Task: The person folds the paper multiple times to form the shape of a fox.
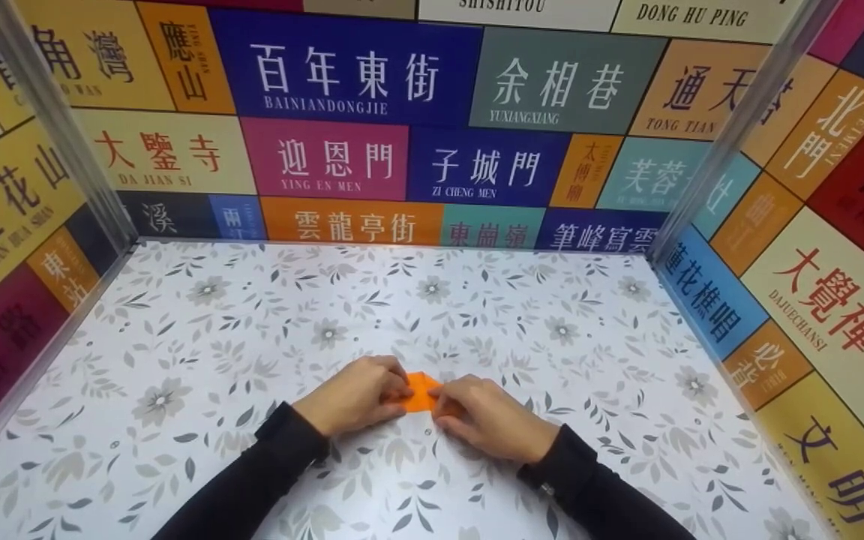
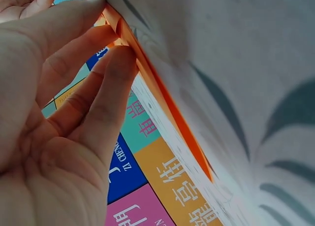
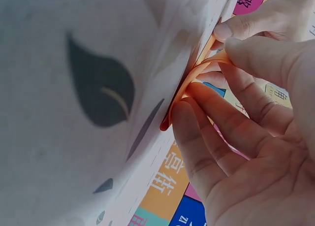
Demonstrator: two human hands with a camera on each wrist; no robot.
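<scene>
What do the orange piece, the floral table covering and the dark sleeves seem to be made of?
Orange piece: probably matte paper, judging by its thin, bent edge in the right wrist view.
Table covering: a smooth printed sheet, plastic or cloth; its flat floral print settles neither.
Sleeves: likely cloth, dull black, thick at the cuffs.

In the head view, just below centre, on or barely above the surface [image 1: 432,337] (contact hard to tell), a paper piece [image 1: 421,391], left grip [image 1: 357,394] on its left, right grip [image 1: 496,416] on its right. Toward the lower edge, left sleeve [image 1: 237,480] and right sleeve [image 1: 597,487]. Across the top, behind the surface, a back wall [image 1: 432,97]; along the frame's left edge, a left wall [image 1: 4,187]; along its right, a right wall [image 1: 814,262].
</scene>
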